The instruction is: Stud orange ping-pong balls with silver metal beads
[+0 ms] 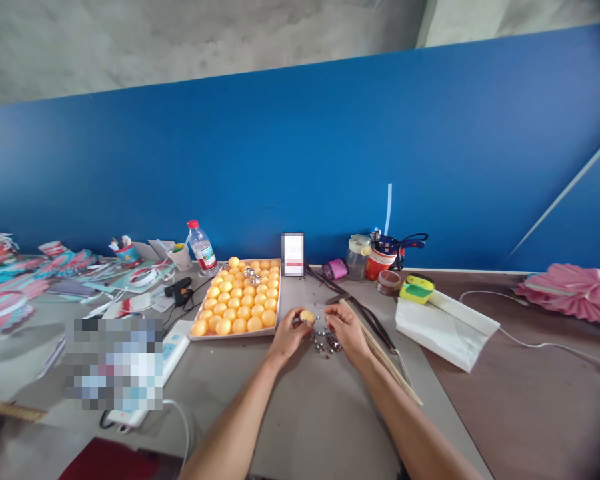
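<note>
My left hand (291, 333) is closed around an orange ping-pong ball (307, 317). Just across from it, my right hand (347, 327) has its fingers pinched together; whatever they hold, if anything, is too small to make out. Between and below both hands lies a loose pile of small shiny silver pieces (327, 343) on the grey table. To the left of my left hand, a shallow box (280, 293) is filled with rows of orange balls (237, 309), and a few silver pieces (252, 277) rest on top of them.
Thin wooden sticks (387, 360) and dark straps (365, 310) lie right of my right hand. A water bottle (201, 248), black glue gun (180, 291) and power strip (173, 353) stand left. Behind are a lidded jar (359, 257) and red cup (379, 264); white paper (443, 327) lies right.
</note>
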`<act>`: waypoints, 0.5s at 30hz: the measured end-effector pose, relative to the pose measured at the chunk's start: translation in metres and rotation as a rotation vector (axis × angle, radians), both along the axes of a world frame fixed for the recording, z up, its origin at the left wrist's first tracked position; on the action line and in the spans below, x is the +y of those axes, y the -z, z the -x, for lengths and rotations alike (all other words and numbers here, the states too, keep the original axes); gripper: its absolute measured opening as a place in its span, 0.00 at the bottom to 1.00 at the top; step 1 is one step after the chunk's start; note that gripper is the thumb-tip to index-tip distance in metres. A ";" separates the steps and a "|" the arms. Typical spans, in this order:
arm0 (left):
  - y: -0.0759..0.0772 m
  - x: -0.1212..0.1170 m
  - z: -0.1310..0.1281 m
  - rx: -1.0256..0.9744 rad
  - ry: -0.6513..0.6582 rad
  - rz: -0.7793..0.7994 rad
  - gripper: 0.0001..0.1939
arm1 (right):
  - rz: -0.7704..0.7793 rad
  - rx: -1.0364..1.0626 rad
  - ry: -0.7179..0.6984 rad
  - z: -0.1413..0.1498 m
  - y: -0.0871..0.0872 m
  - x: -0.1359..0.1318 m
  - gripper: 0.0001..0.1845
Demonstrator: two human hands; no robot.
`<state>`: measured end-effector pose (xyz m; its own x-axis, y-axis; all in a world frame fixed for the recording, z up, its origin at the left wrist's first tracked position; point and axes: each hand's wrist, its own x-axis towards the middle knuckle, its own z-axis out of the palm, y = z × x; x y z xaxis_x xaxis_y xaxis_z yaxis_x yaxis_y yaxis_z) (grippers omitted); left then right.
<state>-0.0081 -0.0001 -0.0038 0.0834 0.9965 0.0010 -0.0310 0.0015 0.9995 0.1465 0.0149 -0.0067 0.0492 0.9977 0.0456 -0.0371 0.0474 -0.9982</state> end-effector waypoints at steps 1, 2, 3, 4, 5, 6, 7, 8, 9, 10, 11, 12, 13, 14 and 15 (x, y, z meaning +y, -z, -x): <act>0.001 0.000 0.000 -0.003 -0.002 -0.003 0.22 | -0.027 0.003 0.025 -0.001 0.001 0.001 0.10; 0.001 0.000 0.000 -0.003 -0.003 -0.006 0.22 | -0.053 0.001 0.040 -0.001 0.001 0.003 0.10; 0.001 0.000 0.000 0.000 -0.004 -0.008 0.22 | -0.071 -0.004 0.043 -0.001 0.002 0.004 0.11; 0.000 0.000 0.000 0.005 -0.005 -0.010 0.21 | -0.080 -0.008 0.032 -0.001 0.003 0.005 0.12; 0.000 0.000 0.000 0.008 -0.004 -0.010 0.21 | -0.076 -0.006 0.012 -0.001 0.003 0.005 0.13; -0.001 0.000 0.000 0.010 -0.004 -0.007 0.21 | -0.060 0.005 -0.016 0.000 0.004 0.004 0.14; -0.002 -0.001 0.000 0.011 -0.005 -0.003 0.21 | -0.039 0.024 -0.046 0.001 0.003 0.004 0.15; -0.004 -0.001 0.000 0.011 -0.007 0.002 0.21 | -0.017 0.046 -0.075 0.002 0.003 0.002 0.15; -0.005 -0.002 0.000 0.008 -0.008 0.004 0.22 | 0.000 0.064 -0.100 0.003 0.002 0.001 0.16; -0.006 -0.002 0.000 0.003 -0.011 0.006 0.22 | 0.011 0.076 -0.119 0.004 0.002 -0.001 0.16; -0.007 -0.002 0.000 -0.002 -0.014 0.006 0.22 | 0.013 0.083 -0.132 0.005 0.001 -0.002 0.16; -0.007 -0.002 0.000 -0.003 -0.018 0.006 0.21 | 0.010 0.087 -0.138 0.005 0.000 -0.003 0.16; -0.008 -0.002 0.000 -0.003 -0.022 0.007 0.21 | 0.007 0.095 -0.137 0.005 0.000 -0.003 0.16; -0.008 -0.002 0.000 0.000 -0.025 0.010 0.21 | 0.004 0.107 -0.133 0.005 0.000 -0.003 0.16; -0.008 -0.002 0.000 0.003 -0.027 0.014 0.21 | -0.001 0.123 -0.128 0.005 0.000 -0.003 0.16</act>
